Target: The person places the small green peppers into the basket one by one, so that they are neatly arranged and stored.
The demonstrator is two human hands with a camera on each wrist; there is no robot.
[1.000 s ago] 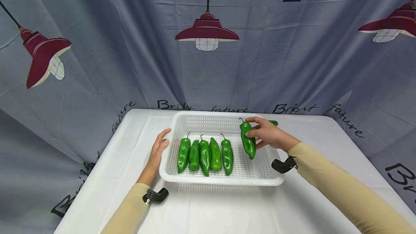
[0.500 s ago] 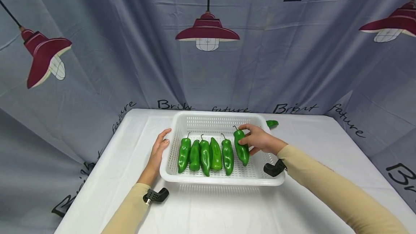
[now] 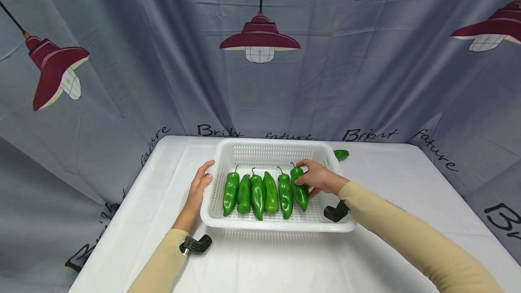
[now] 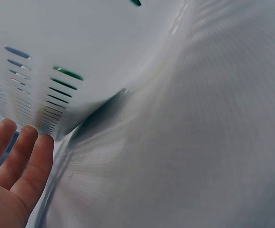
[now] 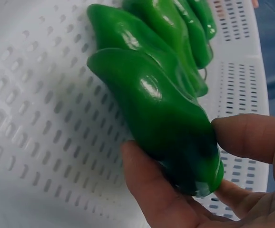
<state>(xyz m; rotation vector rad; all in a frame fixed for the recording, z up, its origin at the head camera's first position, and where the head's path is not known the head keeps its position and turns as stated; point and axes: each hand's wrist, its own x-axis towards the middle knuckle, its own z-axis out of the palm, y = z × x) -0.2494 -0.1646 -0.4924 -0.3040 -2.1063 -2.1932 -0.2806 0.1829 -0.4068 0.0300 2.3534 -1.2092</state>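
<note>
My right hand [image 3: 319, 178] pinches a glossy green pepper [image 3: 300, 192] between thumb and fingers, low inside the white perforated basket [image 3: 281, 226]. In the right wrist view the held pepper [image 5: 152, 104] lies along a neighbouring pepper [image 5: 121, 31]; whether it bears on the basket floor is hard to tell. Several more green peppers, such as the leftmost pepper [image 3: 231, 193], lie side by side in a row to its left. At the basket's left side is my left hand [image 3: 197, 190]. Its extended fingers [image 4: 42, 159] are against the slotted outer wall in the left wrist view.
Another green pepper [image 3: 341, 153] lies on the white tablecloth [image 3: 386, 166] behind the basket's right corner, partly hidden by the rim. A grey-blue curtain [image 3: 260, 98] printed with lamps hangs behind the table. Each wrist wears a black camera [image 3: 336, 211].
My right hand has moved left and down with the pepper, bringing it beside the row. The pepper behind the basket shows more now. My left hand stays in place.
</note>
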